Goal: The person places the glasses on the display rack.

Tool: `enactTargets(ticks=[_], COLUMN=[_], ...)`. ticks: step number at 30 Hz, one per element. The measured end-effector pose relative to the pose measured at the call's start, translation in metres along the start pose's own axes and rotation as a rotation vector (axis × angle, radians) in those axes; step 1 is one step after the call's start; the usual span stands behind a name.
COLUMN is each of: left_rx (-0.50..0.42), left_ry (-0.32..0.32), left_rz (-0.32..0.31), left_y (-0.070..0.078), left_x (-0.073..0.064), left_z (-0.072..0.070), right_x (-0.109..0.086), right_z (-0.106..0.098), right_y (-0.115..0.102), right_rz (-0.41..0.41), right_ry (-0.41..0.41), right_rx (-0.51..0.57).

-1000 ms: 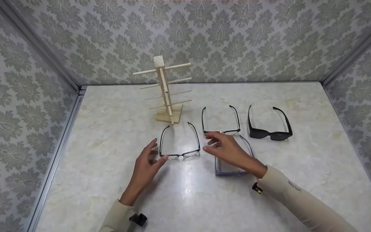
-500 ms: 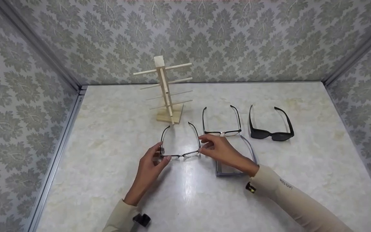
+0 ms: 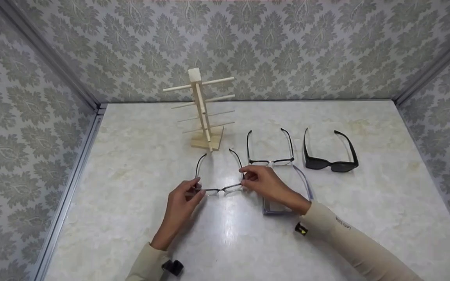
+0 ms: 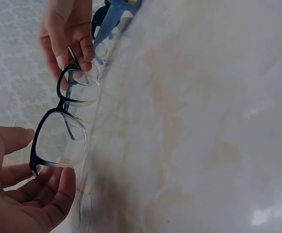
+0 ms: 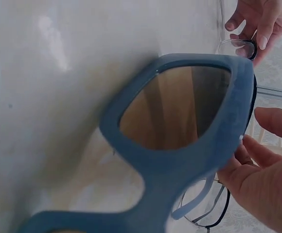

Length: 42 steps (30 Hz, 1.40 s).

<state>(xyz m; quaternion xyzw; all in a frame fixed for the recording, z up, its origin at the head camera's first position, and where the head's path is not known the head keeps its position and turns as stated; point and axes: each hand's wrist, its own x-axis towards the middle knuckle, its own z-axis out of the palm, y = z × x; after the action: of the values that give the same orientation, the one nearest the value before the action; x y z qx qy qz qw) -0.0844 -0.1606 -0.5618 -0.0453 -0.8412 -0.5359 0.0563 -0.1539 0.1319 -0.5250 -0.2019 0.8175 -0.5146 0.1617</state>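
Note:
Black half-rim eyeglasses [image 3: 221, 190] with clear lenses lie between both hands, their temples unfolded and pointing away. My left hand [image 3: 181, 203] holds them at the left hinge, fingertips at the temple and thumb by the lens. At the right hinge, the thumb and fingers of my right hand [image 3: 271, 183] pinch the frame. The left wrist view shows the black-and-clear front [image 4: 61, 103] of this pair side-on between the hands. Partly hidden under my right forearm are blue-framed sunglasses [image 5: 172, 174] with brownish lenses, which loom large in the right wrist view.
Just behind the eyeglasses stands a wooden display rack [image 3: 200, 105] with several crossbars and a square base. Another pair of black-topped eyeglasses [image 3: 271, 161] lies behind my right hand. Farther right are black sunglasses [image 3: 331, 166]. Patterned walls [image 3: 248, 50] enclose the marbled table [image 3: 131, 156].
My right hand has moved left from beside the second pair onto the right hinge of the nearest eyeglasses. My left hand has closed in on the left hinge. The eyeglasses have barely moved.

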Motion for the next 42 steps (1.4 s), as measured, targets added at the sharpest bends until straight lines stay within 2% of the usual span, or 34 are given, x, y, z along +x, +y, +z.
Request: enactTargets(ticks=[6, 13, 19, 27, 36, 42], left_rx=[-0.059, -0.011, -0.005, -0.007, -0.035, -0.047], left_ry=[0.030, 0.076, 0.109, 0.142, 0.172, 0.171], left_rz=[-0.003, 0.065, 0.088, 0.095, 0.078, 0.040], left_y=[0.010, 0.026, 0.033, 0.034, 0.031, 0.027], left_x=[-0.002, 0.000, 0.009, 0.023, 0.043, 0.052], left_z=[-0.007, -0.016, -0.021, -0.025, -0.026, -0.028], right_x=[-0.001, 0.003, 0.012, 0.026, 0.046, 0.059], right_z=[0.000, -0.004, -0.008, -0.014, -0.023, -0.021], right_y=[-0.009, -0.021, -0.030, -0.039, -0.042, -0.041], right_rz=[0.015, 0.015, 0.008, -0.009, -0.015, -0.006], right_ry=[0.024, 0.064, 0.072, 0.049, 0.058, 0.069], right_rx=[0.019, 0.044, 0.084, 0.174, 0.192, 0.171])
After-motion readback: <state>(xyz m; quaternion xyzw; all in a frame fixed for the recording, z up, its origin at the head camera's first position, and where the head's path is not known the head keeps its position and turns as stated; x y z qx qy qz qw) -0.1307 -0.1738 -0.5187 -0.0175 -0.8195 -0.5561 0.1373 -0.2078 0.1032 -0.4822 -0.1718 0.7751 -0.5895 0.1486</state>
